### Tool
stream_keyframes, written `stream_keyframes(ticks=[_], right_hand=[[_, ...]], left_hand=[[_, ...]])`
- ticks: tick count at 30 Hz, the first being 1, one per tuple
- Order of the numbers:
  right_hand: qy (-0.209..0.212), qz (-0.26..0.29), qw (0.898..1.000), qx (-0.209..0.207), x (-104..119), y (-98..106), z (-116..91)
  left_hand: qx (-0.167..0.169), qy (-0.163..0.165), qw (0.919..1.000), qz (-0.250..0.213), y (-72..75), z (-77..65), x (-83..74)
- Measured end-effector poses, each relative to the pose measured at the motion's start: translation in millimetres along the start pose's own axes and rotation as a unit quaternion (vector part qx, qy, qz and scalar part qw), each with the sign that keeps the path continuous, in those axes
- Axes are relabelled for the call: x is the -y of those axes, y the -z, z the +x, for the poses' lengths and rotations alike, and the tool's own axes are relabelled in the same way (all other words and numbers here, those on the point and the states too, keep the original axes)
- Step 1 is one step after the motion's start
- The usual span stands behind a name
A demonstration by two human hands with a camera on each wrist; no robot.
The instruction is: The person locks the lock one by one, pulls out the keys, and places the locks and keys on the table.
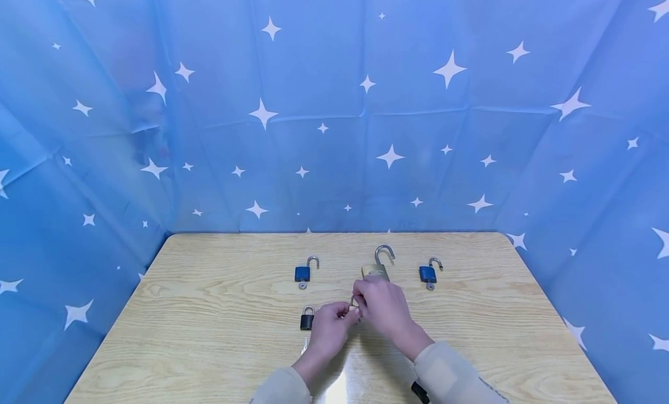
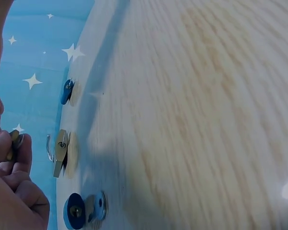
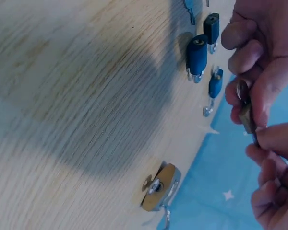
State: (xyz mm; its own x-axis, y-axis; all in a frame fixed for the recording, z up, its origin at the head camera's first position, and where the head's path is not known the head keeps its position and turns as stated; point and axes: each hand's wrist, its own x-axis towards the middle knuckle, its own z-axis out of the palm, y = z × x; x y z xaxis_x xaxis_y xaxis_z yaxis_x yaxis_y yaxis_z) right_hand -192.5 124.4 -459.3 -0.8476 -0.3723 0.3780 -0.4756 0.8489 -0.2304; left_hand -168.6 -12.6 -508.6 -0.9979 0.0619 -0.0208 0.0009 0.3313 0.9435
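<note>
Both hands meet over the table on a small brass padlock (image 3: 248, 117). My left hand (image 1: 330, 328) pinches its body between thumb and fingers, with a round metal piece like a key head (image 3: 241, 90) standing out at one end. My right hand (image 1: 384, 305) pinches the padlock's thin metal shackle (image 1: 352, 300) from the other side. Fingers hide much of the lock. Just beyond the right hand lies a larger brass padlock (image 1: 374, 270) with its shackle swung open. Beside the left hand lies a black padlock (image 1: 306, 321), its shackle down in the body.
Two blue padlocks with raised shackles and keys lie at the back, one left (image 1: 302, 274) and one right (image 1: 427, 274). Another blue padlock (image 3: 197, 55) shows in the right wrist view. A loose key (image 1: 305, 345) lies by the left wrist. Starry blue cloth (image 1: 334, 160) hangs behind the wooden table (image 1: 209, 334).
</note>
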Motion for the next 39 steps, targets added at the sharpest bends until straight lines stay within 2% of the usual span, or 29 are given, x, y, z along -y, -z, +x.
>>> stream_keyframes(ticks=[7,17,28,34,39], right_hand=[[-0.012,-0.027,1.000,0.002,2.5,-1.2,1.6],[-0.033,-0.019,0.999,0.019,-0.7,-5.2,-2.0],[-0.042,-0.004,0.999,0.011,4.0,-11.3,-9.6],[-0.061,0.008,0.998,0.006,4.2,-14.5,-13.8],[-0.047,0.003,0.999,-0.002,6.0,-14.8,-13.4]], left_hand=[[-0.015,0.001,0.9998,-0.016,-4.5,1.3,0.5],[-0.023,-0.002,0.9996,0.017,-5.5,1.3,0.0],[-0.010,0.004,0.9997,0.021,-4.2,0.7,1.6],[-0.007,-0.009,0.9994,0.032,-5.9,2.7,5.1],[-0.007,-0.018,0.9993,0.032,-5.6,3.8,6.7]])
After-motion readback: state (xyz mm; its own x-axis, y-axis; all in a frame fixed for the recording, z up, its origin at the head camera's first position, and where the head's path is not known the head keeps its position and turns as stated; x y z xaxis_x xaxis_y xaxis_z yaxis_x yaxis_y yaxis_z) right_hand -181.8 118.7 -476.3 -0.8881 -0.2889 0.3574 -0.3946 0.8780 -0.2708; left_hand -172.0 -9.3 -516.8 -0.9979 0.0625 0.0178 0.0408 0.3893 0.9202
